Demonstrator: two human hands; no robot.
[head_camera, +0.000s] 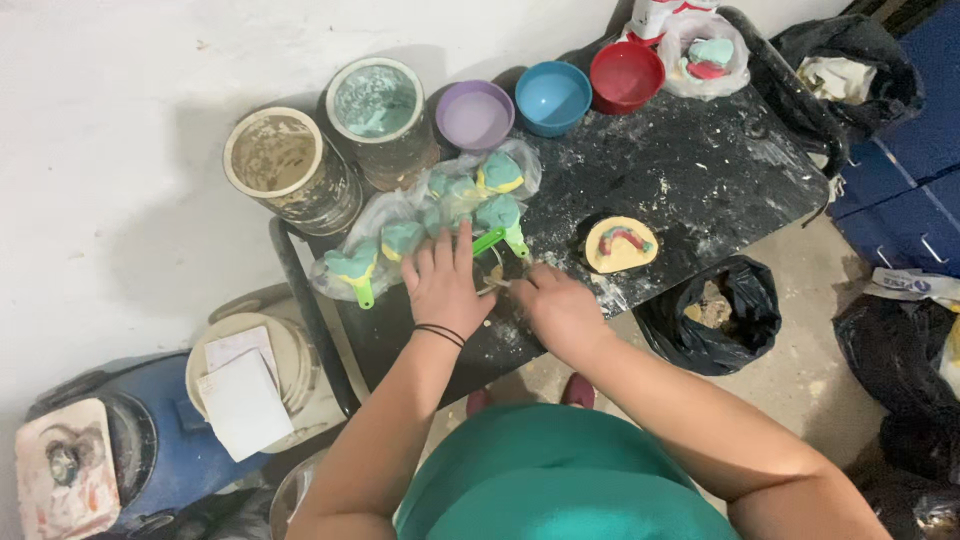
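My left hand (445, 285), a black band on its wrist, lies with fingers spread over a small green-handled tray (492, 250) on the dusty black table (700, 170) and steadies it. My right hand (560, 312) is curled, its fingertips meeting the tray's near edge beside a thin whitish bit; what it grips is hidden. Just behind lies a clear bag (440, 205) of teal and yellow moulds on green-handled trays. To the right, a yellow cast (621, 245) with a red and teal arch sits flat.
Two dirty cans (285, 165) (378, 108) and purple (475, 113), blue (552, 96) and red (626, 75) bowls line the table's back. A bagged mould (708, 55) sits at the far corner. Black bin bags (715, 315) stand right, a blue drum (150, 450) left.
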